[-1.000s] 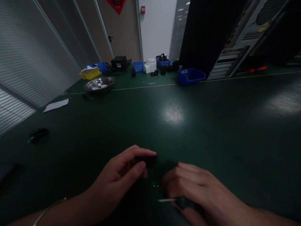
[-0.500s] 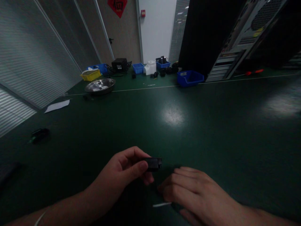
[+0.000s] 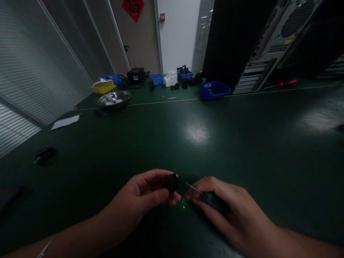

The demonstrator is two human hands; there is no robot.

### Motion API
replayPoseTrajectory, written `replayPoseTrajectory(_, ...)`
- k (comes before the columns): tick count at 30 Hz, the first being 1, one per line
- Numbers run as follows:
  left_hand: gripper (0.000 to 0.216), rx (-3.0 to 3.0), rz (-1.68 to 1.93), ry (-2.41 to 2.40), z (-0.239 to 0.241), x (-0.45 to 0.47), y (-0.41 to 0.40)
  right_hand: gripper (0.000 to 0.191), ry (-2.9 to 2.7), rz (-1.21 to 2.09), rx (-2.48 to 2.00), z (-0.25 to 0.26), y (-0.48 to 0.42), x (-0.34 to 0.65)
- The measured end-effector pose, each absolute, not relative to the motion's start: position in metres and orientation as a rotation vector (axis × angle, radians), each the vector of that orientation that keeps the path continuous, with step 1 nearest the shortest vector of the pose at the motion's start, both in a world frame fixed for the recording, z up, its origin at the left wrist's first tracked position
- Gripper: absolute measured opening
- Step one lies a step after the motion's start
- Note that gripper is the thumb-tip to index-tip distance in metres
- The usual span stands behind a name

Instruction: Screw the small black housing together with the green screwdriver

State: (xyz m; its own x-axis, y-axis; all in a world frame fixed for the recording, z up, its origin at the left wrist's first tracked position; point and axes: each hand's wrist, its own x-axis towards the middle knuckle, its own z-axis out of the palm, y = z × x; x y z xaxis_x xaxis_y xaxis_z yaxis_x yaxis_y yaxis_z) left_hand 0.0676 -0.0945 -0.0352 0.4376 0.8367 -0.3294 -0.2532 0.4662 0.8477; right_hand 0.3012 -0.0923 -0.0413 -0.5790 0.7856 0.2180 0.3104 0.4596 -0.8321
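Note:
Between the thumb and fingers of my left hand (image 3: pixel 153 191) is a small dark block-like part (image 3: pixel 172 182), turned so that one end faces the right. My right hand (image 3: pixel 228 211) is closed on a small screwdriver (image 3: pixel 195 188). Its thin metal shaft points up and left towards the dark part, with a gap between them. Most of the screwdriver's dark handle is hidden in my palm. Below and between both hands, a small shiny green spot (image 3: pixel 183 204) shows on the green tabletop (image 3: pixel 150 143); I cannot tell what it is.
At the back stand a metal bowl (image 3: pixel 114 105), a yellow basket (image 3: pixel 103 87), a blue bin (image 3: pixel 215 90) and a white device (image 3: pixel 170 79). A computer case (image 3: pixel 258 68) is at back right. Paper (image 3: pixel 65 122) and a dark object (image 3: pixel 45 156) lie on the left.
My right hand has picked up the screwdriver from the table and raised it close to my left hand. My left hand has turned the dark part, so its end shows differently.

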Motion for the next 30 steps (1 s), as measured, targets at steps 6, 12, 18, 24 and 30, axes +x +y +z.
replayPoseTrajectory(6,0.018,0.784,0.828,0.916,-0.0355,0.0686,-0.0951,0.024,-2.207,1.005,-0.945,-0.0373,-0.0952,0.3027)
replayPoseTrajectory(12,0.019,0.760,0.841,0.933,-0.0322,0.0707,-0.0950,0.026,-2.314,0.956,-1.011,-0.0345,-0.0950,0.3013)
replayPoseTrajectory(18,0.018,0.780,0.823,0.927,-0.0322,0.0703,-0.0954,0.021,-2.353,0.950,-0.971,-0.0344,-0.0939,0.2996)
replayPoseTrajectory(24,0.028,0.875,0.814,0.869,-0.0367,0.0680,-0.0972,0.024,-2.273,0.999,-0.935,-0.0366,-0.0936,0.3003)
replayPoseTrajectory(30,0.023,0.966,0.761,0.881,-0.0345,0.0707,-0.0975,0.021,-2.082,0.989,-0.941,-0.0368,-0.0955,0.3015)
